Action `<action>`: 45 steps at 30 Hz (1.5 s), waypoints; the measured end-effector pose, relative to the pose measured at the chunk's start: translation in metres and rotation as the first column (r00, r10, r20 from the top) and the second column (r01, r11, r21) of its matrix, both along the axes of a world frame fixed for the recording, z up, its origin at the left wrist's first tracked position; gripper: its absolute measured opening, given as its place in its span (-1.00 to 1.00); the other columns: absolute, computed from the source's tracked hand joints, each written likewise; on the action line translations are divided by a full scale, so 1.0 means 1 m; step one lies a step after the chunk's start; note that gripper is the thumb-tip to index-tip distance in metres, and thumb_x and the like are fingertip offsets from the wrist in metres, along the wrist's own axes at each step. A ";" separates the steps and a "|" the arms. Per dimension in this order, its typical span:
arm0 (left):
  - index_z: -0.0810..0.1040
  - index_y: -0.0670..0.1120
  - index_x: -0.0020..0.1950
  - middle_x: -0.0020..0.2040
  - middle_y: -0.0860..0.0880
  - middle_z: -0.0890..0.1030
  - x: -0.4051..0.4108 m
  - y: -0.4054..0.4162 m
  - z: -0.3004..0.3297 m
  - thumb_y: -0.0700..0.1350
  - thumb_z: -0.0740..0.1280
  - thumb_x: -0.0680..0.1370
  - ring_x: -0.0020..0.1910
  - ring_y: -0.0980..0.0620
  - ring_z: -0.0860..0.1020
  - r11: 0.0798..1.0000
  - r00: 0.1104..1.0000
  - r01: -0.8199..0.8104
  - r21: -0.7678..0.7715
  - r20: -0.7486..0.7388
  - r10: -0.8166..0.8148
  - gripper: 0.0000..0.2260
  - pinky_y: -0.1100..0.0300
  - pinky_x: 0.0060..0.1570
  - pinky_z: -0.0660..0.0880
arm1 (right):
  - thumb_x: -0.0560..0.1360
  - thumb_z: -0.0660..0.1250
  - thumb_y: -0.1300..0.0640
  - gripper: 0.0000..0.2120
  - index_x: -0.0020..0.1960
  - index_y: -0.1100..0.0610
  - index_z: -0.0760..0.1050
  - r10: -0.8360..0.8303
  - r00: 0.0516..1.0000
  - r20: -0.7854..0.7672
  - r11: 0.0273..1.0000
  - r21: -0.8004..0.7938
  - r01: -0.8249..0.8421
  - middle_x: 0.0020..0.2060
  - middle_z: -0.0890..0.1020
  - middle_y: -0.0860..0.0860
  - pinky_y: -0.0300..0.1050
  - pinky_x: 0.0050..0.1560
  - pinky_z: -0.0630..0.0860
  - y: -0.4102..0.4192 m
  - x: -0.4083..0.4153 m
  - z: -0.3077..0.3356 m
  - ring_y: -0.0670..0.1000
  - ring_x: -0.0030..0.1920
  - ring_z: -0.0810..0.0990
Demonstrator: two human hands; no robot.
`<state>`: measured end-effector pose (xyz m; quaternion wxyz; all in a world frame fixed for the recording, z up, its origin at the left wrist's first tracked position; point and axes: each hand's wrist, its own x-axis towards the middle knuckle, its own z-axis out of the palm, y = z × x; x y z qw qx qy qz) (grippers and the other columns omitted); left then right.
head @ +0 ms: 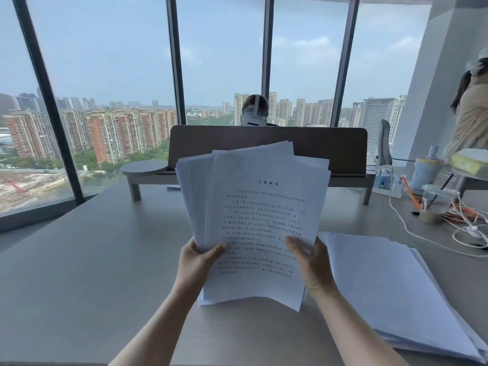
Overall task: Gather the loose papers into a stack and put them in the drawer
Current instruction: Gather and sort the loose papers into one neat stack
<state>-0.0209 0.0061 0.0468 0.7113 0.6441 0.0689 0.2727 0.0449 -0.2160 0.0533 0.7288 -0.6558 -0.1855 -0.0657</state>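
Both hands pinch the fanned papers [253, 220], left hand [196, 262] at 7 o'clock, right hand [313, 262] at 5. Second pile [390, 291] lies flat at 3 o'clock, nearer the right.

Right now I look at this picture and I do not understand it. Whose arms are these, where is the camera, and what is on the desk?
No machine is at work here. A person wears one camera on the head, looking forward and down, so the two arms are that person's own. The left hand and the right hand each grip a side of a bundle of printed papers, held upright and fanned unevenly. On the grey desk, to the right, lies a second pile of sheets. Further right stand a plastic cup and some white cables. Behind is a low shelf with a screen; another person sits beyond it. No drawer is visible.
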 end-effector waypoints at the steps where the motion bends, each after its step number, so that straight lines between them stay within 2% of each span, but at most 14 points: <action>1: 0.65 -0.12 -0.09 -0.22 0.01 0.73 -0.001 0.000 -0.002 -0.09 0.57 0.20 -0.24 0.10 0.68 1.000 1.000 0.006 -0.004 -0.016 -0.006 -0.67 0.28 -0.30 0.57 | 0.39 0.43 0.02 -0.72 0.09 0.01 0.61 -0.005 1.000 -0.001 1.000 -0.005 0.005 -0.04 0.74 -0.10 -0.12 -0.03 0.59 0.000 0.000 -0.002 -0.08 0.00 0.71; 6: 0.66 -0.15 -0.16 -0.28 0.01 0.72 0.007 -0.009 -0.003 -0.21 0.55 0.30 -0.29 0.09 0.67 0.999 0.998 0.037 0.027 -0.050 -0.035 -0.84 0.26 -0.32 0.57 | 0.54 0.37 0.25 -0.76 0.12 -0.04 0.58 -0.106 0.993 0.054 0.986 -0.122 0.112 -0.04 0.71 -0.18 -0.27 0.00 0.55 -0.003 0.004 -0.004 -0.24 0.00 0.66; 10: 0.65 -0.14 -0.13 -0.28 0.02 0.71 0.024 -0.027 0.008 -0.32 0.48 0.42 -0.30 0.09 0.65 0.998 0.997 0.055 0.032 -0.059 -0.053 -0.89 0.16 -0.24 0.62 | 0.53 0.36 0.25 -0.80 0.09 0.00 0.60 -0.211 0.973 0.091 0.960 -0.169 0.224 -0.10 0.70 -0.17 -0.44 -0.23 0.52 -0.025 0.008 0.014 -0.30 -0.15 0.65; 13: 0.63 -0.12 -0.09 -0.27 0.04 0.71 0.040 -0.051 0.014 -0.32 0.47 0.42 -0.30 0.10 0.65 0.995 0.993 0.093 0.038 -0.072 -0.090 -0.86 0.17 -0.24 0.61 | 0.50 0.40 0.23 -0.85 -0.01 0.00 0.60 -0.283 0.955 0.088 0.932 -0.211 0.295 -0.23 0.67 -0.18 -0.36 -0.35 0.51 -0.051 0.016 0.026 -0.21 -0.29 0.61; 19: 0.61 -0.12 -0.01 -0.11 -0.11 0.71 0.072 -0.115 0.013 -0.18 0.50 0.32 -0.14 -0.13 0.67 0.971 0.950 0.241 0.000 -0.203 -0.236 -0.73 -0.03 -0.08 0.63 | 0.46 0.42 0.15 -0.91 -0.04 0.03 0.59 -0.427 0.904 -0.006 0.832 -0.394 0.391 -0.19 0.68 -0.09 -0.13 -0.14 0.53 -0.121 0.036 0.026 0.00 -0.12 0.64; 21: 0.58 -0.14 0.01 -0.10 -0.12 0.70 0.081 -0.138 0.010 -0.21 0.46 0.40 -0.16 -0.11 0.67 0.962 0.934 0.270 0.028 -0.249 -0.255 -0.79 0.05 -0.14 0.63 | 0.43 0.43 0.15 -0.92 -0.07 0.06 0.60 -0.471 0.881 -0.042 0.803 -0.433 0.409 -0.17 0.69 -0.03 -0.12 -0.17 0.53 -0.145 0.044 0.020 0.06 -0.11 0.65; 25: 0.57 -0.16 0.00 -0.15 -0.10 0.69 0.093 -0.176 0.002 -0.28 0.38 0.46 -0.25 -0.02 0.65 0.946 0.903 0.317 0.066 -0.327 -0.280 -0.87 0.20 -0.31 0.59 | 0.39 0.47 0.16 -0.89 -0.13 0.04 0.56 -0.523 0.848 -0.092 0.759 -0.503 0.413 -0.17 0.70 0.00 0.00 -0.08 0.60 -0.185 0.055 0.008 0.11 -0.11 0.66; 29: 0.62 -0.17 -0.05 -0.17 -0.11 0.71 0.104 -0.203 -0.012 -0.16 0.42 0.30 -0.20 -0.09 0.68 0.930 0.858 0.358 0.089 -0.424 -0.290 -0.75 -0.02 -0.12 0.65 | 0.39 0.48 0.20 -0.85 -0.07 0.05 0.58 -0.554 0.821 -0.138 0.729 -0.557 0.399 -0.18 0.69 0.02 -0.04 -0.09 0.58 -0.216 0.061 0.001 0.12 -0.12 0.67; 31: 0.64 -0.12 -0.09 -0.17 -0.09 0.71 0.111 -0.213 -0.019 -0.10 0.40 0.23 -0.17 -0.10 0.69 0.923 0.845 0.367 0.116 -0.457 -0.278 -0.72 -0.08 -0.06 0.64 | 0.40 0.48 0.20 -0.86 -0.14 0.01 0.56 -0.563 0.810 -0.165 0.716 -0.587 0.378 -0.21 0.67 -0.03 -0.05 -0.06 0.57 -0.228 0.064 -0.003 0.11 -0.11 0.66; 33: 0.64 -0.07 -0.14 -0.17 -0.06 0.71 0.117 -0.221 -0.025 -0.06 0.38 0.22 -0.15 -0.09 0.68 0.920 0.836 0.361 0.152 -0.489 -0.247 -0.75 -0.06 -0.04 0.63 | 0.39 0.49 0.20 -0.82 -0.22 -0.03 0.53 -0.566 0.801 -0.196 0.708 -0.613 0.351 -0.20 0.68 -0.04 -0.01 -0.01 0.58 -0.238 0.067 -0.008 0.11 -0.10 0.66; 36: 0.61 -0.01 -0.19 -0.12 -0.06 0.69 0.123 -0.232 -0.032 0.02 0.35 0.21 -0.06 -0.11 0.65 0.905 0.825 0.351 0.239 -0.537 -0.178 -0.77 -0.03 0.03 0.60 | 0.39 0.48 0.20 -0.88 -0.14 0.03 0.59 -0.580 0.785 -0.218 0.682 -0.657 0.321 -0.13 0.71 0.04 0.03 0.04 0.57 -0.251 0.073 -0.018 0.14 -0.05 0.67; 39: 0.58 -0.06 -0.18 -0.05 -0.10 0.64 0.128 -0.240 -0.039 0.09 0.32 0.23 0.01 -0.16 0.59 0.859 0.819 0.355 0.369 -0.565 -0.095 -0.71 -0.06 0.08 0.55 | 0.41 0.44 0.16 -0.92 -0.11 0.11 0.59 -0.604 0.762 -0.233 0.626 -0.730 0.273 -0.11 0.69 0.09 -0.04 0.02 0.53 -0.258 0.076 -0.025 0.16 -0.01 0.65; 42: 0.53 -0.11 -0.20 -0.03 -0.13 0.60 0.128 -0.246 -0.043 0.06 0.36 0.32 0.02 -0.18 0.55 0.809 0.827 0.352 0.472 -0.561 -0.033 -0.75 -0.06 0.09 0.52 | 0.40 0.42 0.12 -0.89 -0.11 0.13 0.59 -0.626 0.743 -0.236 0.579 -0.778 0.241 -0.08 0.69 0.11 0.02 0.12 0.51 -0.262 0.078 -0.030 0.18 0.03 0.64; 45: 0.56 -0.12 -0.17 -0.04 -0.13 0.60 0.129 -0.248 -0.045 0.06 0.37 0.30 0.00 -0.18 0.56 0.807 0.832 0.337 0.485 -0.554 -0.015 -0.73 -0.05 0.06 0.53 | 0.40 0.41 0.14 -0.89 -0.13 0.15 0.52 -0.630 0.735 -0.251 0.591 -0.769 0.244 -0.16 0.65 0.07 -0.07 -0.09 0.48 -0.264 0.078 -0.031 0.15 -0.10 0.61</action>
